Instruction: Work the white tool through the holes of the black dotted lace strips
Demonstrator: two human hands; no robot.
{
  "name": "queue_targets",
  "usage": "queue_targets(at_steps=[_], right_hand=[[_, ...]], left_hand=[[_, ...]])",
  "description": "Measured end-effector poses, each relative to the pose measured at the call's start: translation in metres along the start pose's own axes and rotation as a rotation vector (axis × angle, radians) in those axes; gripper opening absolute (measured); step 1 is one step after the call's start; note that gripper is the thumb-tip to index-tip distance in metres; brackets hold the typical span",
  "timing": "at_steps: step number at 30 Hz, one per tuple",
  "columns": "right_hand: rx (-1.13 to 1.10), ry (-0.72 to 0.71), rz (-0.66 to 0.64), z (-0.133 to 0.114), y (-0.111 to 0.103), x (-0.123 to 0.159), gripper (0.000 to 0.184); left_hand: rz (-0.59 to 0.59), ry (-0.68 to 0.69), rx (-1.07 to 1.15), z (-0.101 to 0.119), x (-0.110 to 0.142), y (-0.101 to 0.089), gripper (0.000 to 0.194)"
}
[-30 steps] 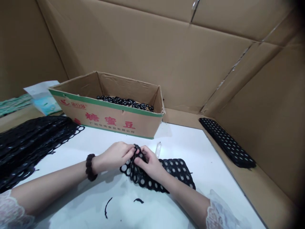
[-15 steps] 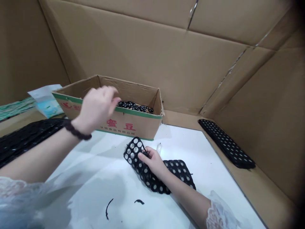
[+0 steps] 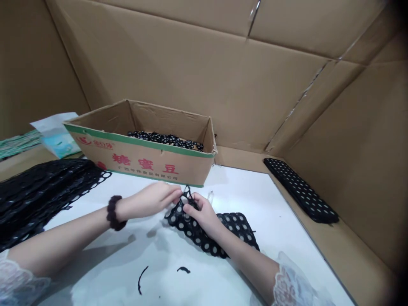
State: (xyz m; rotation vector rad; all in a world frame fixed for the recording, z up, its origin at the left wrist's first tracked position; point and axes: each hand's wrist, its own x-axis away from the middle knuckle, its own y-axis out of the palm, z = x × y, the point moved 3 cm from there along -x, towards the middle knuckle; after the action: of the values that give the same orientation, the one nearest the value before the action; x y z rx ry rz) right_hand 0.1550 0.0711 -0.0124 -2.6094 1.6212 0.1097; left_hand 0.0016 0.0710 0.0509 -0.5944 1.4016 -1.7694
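A black sheet full of round holes [image 3: 199, 233] lies bent on the white table, its near end lifted. My right hand [image 3: 204, 214] pinches that lifted end between thumb and fingers. At the sheet's left edge, my left hand [image 3: 159, 196] is closed, fingertips pressed together on the edge or on a loop there. A thin black loop [image 3: 187, 190] sticks up between both hands. The small part between my left fingertips is hidden.
Behind stands an open cardboard box [image 3: 143, 157] with black holed pieces [image 3: 168, 139] inside. Stacked black sheets [image 3: 32, 191] lie left, more [image 3: 299, 191] lie right. Black scraps [image 3: 184, 269] rest in front. A tissue pack [image 3: 60, 142] sits back left. Cardboard walls [image 3: 191, 72] surround the table.
My left hand has come down from in front of the box to the sheet's edge beside my right hand. My right hand keeps its hold, and the lifted end has tilted.
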Motion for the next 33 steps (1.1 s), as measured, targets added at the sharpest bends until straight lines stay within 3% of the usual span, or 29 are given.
queue_targets(at_steps=[1,4,6,9,11,13,15,17,20,23,27,29,32,33], right_hand=[[0.036,0.007,-0.014,-0.001,0.001,0.001,0.027],[0.123,0.013,-0.04,-0.001,0.003,0.003,0.025],[0.124,-0.004,-0.029,0.001,0.004,0.004,0.024],[0.121,-0.003,0.016,0.006,0.003,0.003,0.029],[0.124,0.011,0.045,0.01,0.001,0.002,0.033],[0.111,0.017,0.074,0.012,-0.001,0.0,0.035],[0.092,0.009,0.105,0.011,-0.002,0.0,0.034],[0.084,-0.008,0.129,0.009,-0.002,-0.001,0.034],[0.08,-0.011,0.11,0.007,0.001,0.0,0.034],[0.045,0.029,0.08,0.007,0.003,0.0,0.034],[0.003,0.051,0.1,0.009,0.001,0.0,0.033],[0.011,0.041,0.111,0.009,0.0,0.0,0.034],[0.06,0.013,0.102,0.006,0.0,0.001,0.034],[0.07,0.008,0.102,0.006,0.0,0.002,0.034]], left_hand=[[0.122,-0.072,-0.101,-0.007,0.001,-0.016,0.035],[0.652,-0.393,-0.555,-0.033,0.005,-0.073,0.035],[0.723,-0.451,-0.646,-0.049,-0.001,-0.1,0.038],[0.644,-0.405,-0.693,-0.059,-0.015,-0.115,0.035],[0.615,-0.333,-0.71,-0.05,-0.018,-0.105,0.037],[0.593,-0.198,-0.714,-0.03,-0.013,-0.08,0.038],[0.492,-0.034,-0.685,-0.006,-0.005,-0.044,0.045],[0.236,0.186,-0.572,0.015,0.003,-0.004,0.055],[0.006,0.162,-0.386,0.023,0.008,0.03,0.051],[-0.13,0.135,-0.163,0.018,0.004,0.034,0.047],[-0.15,0.065,-0.016,0.006,-0.004,0.013,0.046],[0.002,-0.04,-0.057,-0.006,-0.006,-0.01,0.043],[0.541,-0.374,-0.426,-0.035,-0.004,-0.067,0.041],[0.636,-0.453,-0.506,-0.043,-0.003,-0.085,0.043]])
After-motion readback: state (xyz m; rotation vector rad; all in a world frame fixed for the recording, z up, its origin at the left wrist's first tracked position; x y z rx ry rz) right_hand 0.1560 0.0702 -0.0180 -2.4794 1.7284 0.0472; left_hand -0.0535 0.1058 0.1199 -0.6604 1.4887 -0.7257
